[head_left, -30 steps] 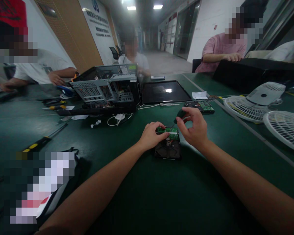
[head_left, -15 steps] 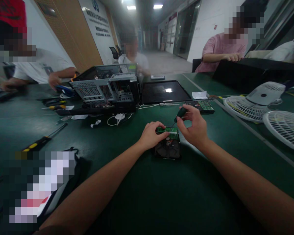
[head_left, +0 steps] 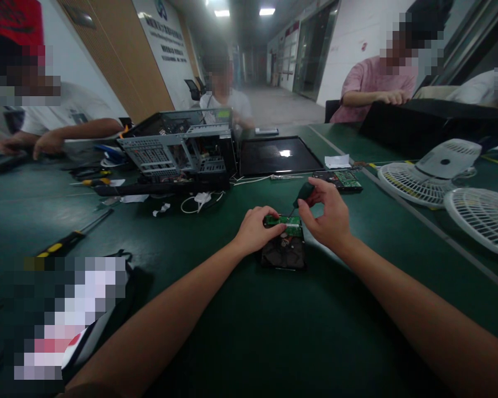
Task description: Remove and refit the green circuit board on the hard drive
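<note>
Hands barely shifted from a second ago: our left hand (head_left: 255, 228) still pinned the hard drive (head_left: 285, 250) on the table (head_left: 249, 331), grip closed on its green board (head_left: 283, 221); our right hand (head_left: 327, 214) kept its grip closed on the screwdriver (head_left: 302, 195). Computer case (head_left: 178, 149) stood beyond; nothing blocked us.

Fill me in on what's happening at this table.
A person is working on a hard drive lying on the green table. The left hand steadies its green circuit board, while the right hand holds a small screwdriver, tip down at the board. Other people sit around an opened computer case.
</note>
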The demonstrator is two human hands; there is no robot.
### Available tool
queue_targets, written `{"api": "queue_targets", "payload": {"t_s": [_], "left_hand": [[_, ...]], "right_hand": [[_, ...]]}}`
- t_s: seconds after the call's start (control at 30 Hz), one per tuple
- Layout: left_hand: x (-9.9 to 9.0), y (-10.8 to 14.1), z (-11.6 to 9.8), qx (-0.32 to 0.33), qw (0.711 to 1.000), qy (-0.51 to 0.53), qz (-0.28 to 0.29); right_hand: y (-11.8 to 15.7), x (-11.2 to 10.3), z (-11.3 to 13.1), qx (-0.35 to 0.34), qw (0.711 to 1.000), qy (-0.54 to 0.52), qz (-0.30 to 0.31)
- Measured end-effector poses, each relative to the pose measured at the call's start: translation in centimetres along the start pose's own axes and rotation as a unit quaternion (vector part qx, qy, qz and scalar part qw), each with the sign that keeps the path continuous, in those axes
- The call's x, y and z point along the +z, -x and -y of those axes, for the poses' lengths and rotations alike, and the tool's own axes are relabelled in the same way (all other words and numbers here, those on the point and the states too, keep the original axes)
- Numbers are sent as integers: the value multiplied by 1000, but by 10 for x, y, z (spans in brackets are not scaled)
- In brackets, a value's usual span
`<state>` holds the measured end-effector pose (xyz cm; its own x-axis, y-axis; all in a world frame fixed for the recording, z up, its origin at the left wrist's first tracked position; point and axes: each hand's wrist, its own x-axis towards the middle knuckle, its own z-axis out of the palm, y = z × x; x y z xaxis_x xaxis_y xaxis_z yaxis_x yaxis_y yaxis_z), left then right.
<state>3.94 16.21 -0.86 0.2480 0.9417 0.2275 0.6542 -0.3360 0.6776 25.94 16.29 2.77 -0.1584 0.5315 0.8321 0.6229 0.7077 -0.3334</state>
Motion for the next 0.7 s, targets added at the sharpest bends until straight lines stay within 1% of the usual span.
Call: {"api": "queue_targets", "payload": {"t_s": [0.17,0.27,0.47,0.57,0.7], "left_hand": [[-1,1,-1,5,1000,8,2],[-2,2,-3,2,1000,9,0],[-2,2,-4,1,1000,4,1],[-2,2,-4,-1,1000,7,1],[-1,2,-2,2,1000,7,-3]], "right_hand": [[0,1,0,13,1000,20,-8],[-1,-1,2,9,1000,28,-5],[-1,0,1,-6,1000,-9,19],[0,2,0,-4,1000,-12,6],[0,3,-2,14,1000,-13,-4]]}}
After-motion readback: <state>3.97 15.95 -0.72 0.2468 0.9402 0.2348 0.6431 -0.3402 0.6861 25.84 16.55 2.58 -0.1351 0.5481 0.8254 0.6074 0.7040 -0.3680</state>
